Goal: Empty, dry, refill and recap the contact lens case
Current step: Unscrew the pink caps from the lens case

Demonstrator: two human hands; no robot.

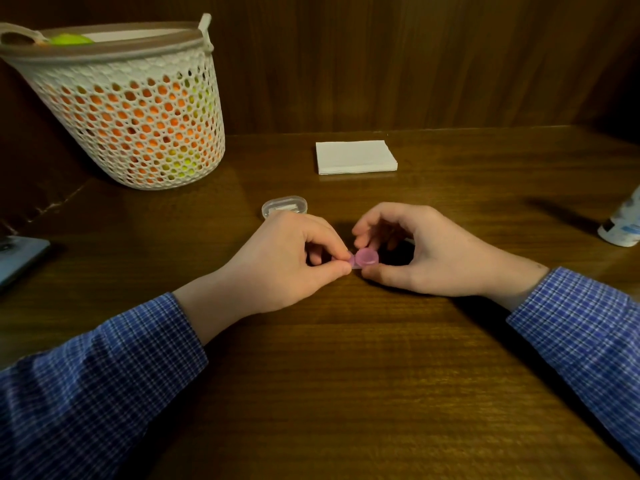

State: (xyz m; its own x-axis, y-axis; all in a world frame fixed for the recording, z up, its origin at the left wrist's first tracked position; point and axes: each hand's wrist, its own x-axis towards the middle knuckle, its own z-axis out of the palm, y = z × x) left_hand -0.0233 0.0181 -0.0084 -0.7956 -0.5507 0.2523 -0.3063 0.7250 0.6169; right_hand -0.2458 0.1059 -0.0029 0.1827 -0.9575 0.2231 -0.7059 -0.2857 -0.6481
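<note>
Both hands meet over the small pink lens case (363, 258): left hand (287, 261) pinches one end, right hand (422, 251) curls round its cap. Folded tissue (355, 156) beyond the hands looks unused, so drying and refilling probably remain

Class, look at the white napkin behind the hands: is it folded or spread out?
Folded. The napkin lies as a compact square with stacked layers showing along its front edge, flat on the table, untouched by either hand.

There are two hands, a left hand (294, 258) and a right hand (422, 251). There is one pink case (364, 258), one clear box (284, 206), one napkin stack (355, 156), one basket (138, 109), one bottle (623, 223) and one phone (19, 258).
</note>
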